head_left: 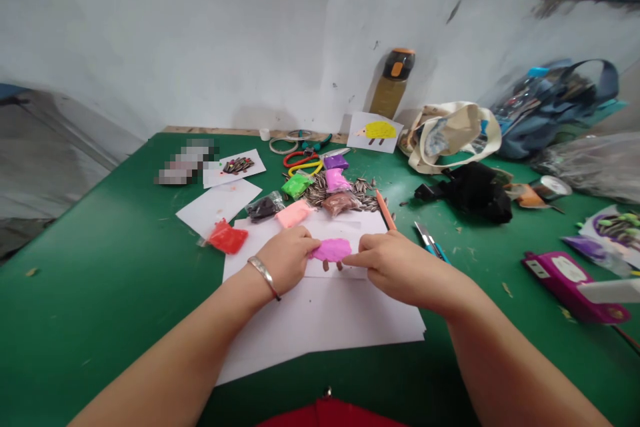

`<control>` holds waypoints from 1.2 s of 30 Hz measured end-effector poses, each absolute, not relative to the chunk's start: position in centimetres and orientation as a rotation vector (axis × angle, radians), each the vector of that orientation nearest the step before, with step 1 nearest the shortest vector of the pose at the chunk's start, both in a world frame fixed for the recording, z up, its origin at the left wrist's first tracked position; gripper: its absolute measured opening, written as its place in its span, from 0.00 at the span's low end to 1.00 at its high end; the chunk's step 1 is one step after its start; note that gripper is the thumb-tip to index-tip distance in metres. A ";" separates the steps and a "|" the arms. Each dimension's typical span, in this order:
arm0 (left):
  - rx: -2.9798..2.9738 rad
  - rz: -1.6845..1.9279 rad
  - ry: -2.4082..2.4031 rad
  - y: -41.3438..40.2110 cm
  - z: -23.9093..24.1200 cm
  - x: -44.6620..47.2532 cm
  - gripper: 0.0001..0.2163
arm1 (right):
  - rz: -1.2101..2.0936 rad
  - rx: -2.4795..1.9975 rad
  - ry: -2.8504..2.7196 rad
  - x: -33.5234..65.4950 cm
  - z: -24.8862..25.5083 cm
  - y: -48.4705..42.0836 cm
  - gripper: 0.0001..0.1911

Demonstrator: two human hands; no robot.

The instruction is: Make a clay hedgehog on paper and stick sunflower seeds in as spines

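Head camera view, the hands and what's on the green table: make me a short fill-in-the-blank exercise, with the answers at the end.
1. The right hand extends its ____ finger to the edge of the flat, oval, pinkish-purple clay piece.
2. The shiny silver metal bracelet is on the ____ wrist.
3. On the small white rectangular card leaning at the back, the animal's body is coloured ____.

Missing words: index; left; yellow.

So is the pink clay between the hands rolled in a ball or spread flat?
Spread flat: the pink clay makes a wide oval on white paper, above two brown pieces.
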State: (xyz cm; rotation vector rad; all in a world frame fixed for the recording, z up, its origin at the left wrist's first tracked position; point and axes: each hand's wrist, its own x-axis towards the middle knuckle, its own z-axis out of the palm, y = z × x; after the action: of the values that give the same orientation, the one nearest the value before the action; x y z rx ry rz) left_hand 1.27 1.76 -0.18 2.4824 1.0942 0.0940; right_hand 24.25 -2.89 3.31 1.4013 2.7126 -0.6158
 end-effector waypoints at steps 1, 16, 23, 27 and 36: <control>2.481 0.097 1.094 1.7 -0.2 1.3 0.15 | -0.613 1.391 2.695 24.3 3.3 -3.0 0.26; 2.484 0.088 1.091 1.7 0.0 1.3 0.15 | -0.534 1.366 2.685 23.3 3.0 -3.1 0.20; 2.490 0.080 1.097 1.6 0.2 1.3 0.15 | -0.580 1.408 2.708 23.1 2.9 -2.7 0.18; 2.479 0.070 1.118 1.7 0.3 1.4 0.14 | -0.689 1.652 2.791 23.4 2.0 -1.5 0.18; 2.562 0.184 1.367 2.0 0.2 1.0 0.14 | -0.454 1.829 2.900 23.8 -1.4 0.8 0.18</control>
State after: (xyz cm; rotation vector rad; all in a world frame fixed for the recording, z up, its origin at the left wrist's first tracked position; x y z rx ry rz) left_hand 1.01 1.96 0.24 2.5622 1.3675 0.1838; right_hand 23.80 0.84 -1.35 1.8286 2.9000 -0.4537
